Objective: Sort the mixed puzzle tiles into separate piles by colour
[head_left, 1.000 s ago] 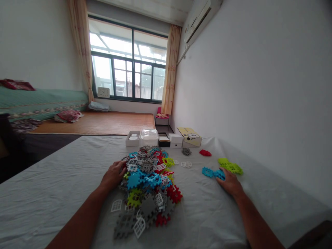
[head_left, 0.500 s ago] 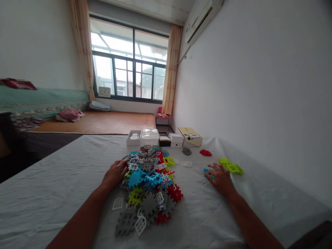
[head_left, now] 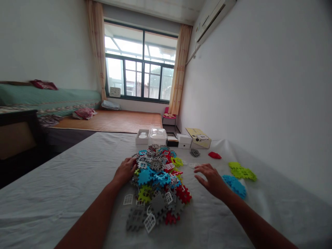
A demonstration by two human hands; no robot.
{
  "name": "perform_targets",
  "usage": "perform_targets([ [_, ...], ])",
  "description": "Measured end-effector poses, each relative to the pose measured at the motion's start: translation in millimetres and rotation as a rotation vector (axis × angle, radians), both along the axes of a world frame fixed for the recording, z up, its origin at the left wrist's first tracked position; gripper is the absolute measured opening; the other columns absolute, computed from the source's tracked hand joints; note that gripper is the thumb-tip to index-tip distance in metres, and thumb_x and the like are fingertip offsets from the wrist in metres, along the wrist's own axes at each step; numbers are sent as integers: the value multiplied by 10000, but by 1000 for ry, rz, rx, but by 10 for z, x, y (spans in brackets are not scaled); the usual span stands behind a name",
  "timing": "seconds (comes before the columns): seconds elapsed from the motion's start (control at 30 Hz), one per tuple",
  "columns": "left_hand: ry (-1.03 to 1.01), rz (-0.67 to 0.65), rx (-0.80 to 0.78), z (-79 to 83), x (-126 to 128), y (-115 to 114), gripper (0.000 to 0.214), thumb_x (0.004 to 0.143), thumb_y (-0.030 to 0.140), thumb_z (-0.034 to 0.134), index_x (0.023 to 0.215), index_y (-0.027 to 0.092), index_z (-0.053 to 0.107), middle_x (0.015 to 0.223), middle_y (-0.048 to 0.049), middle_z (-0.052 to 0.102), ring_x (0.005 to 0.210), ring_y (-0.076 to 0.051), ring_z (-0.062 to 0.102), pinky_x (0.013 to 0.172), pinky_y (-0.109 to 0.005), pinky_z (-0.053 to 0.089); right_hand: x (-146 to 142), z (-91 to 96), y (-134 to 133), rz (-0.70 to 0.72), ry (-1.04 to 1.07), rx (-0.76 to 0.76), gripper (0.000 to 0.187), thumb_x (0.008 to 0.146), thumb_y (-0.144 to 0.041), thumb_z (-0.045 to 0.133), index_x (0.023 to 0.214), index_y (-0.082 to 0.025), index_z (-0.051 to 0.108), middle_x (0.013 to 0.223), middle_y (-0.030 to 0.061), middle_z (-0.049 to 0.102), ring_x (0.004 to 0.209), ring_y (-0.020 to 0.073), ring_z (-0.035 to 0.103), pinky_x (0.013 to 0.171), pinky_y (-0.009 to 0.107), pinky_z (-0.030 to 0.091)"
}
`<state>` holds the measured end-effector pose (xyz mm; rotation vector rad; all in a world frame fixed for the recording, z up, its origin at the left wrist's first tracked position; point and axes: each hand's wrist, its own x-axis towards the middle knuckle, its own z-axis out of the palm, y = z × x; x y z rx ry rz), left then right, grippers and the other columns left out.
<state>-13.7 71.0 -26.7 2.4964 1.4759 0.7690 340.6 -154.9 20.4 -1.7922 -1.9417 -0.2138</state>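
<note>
A heap of interlocking plastic building pieces in blue, grey, red and lime lies in front of me, with white window-shaped pieces mixed in. My left hand rests at the heap's left side, fingers loosely extended against its edge and gripping no piece that I can see. To the right of the heap, my right hand hovers open and holds nothing, its fingers pointing toward the pieces. Close behind its wrist are blue pieces, with lime pieces farther out. A few white window pieces lie just beyond its fingertips.
Along the table's far edge stand a clear plastic box, small white boxes and a yellow carton. A grey piece and a red piece lie apart on the pale cloth. A wall borders the right side.
My right hand has moved left, away from the blue pieces, which now show more fully. My left hand stays by the heap. The camera view has turned slightly left.
</note>
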Motion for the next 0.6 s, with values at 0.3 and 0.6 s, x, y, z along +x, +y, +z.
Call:
perform_targets([
  [0.3,12,3,-4,-28,-8,26,369,844,255,464,1201,199,541,1200,-81,543,1117,-201,509,954,-302,379,-778,255,855,293,143,-23,277,856,-372,530,1073,-230,625,1041,47,679,981,208,584,877,347,448],
  [0.6,-24,-10,11,-5,4,-10,369,840,255,462,1192,187,549,1181,-86,549,1091,-207,517,960,-315,378,-1219,93,1171,346,109,-64,483,742,-392,671,1182,-216,577,1129,35,655,1088,247,525,930,363,419],
])
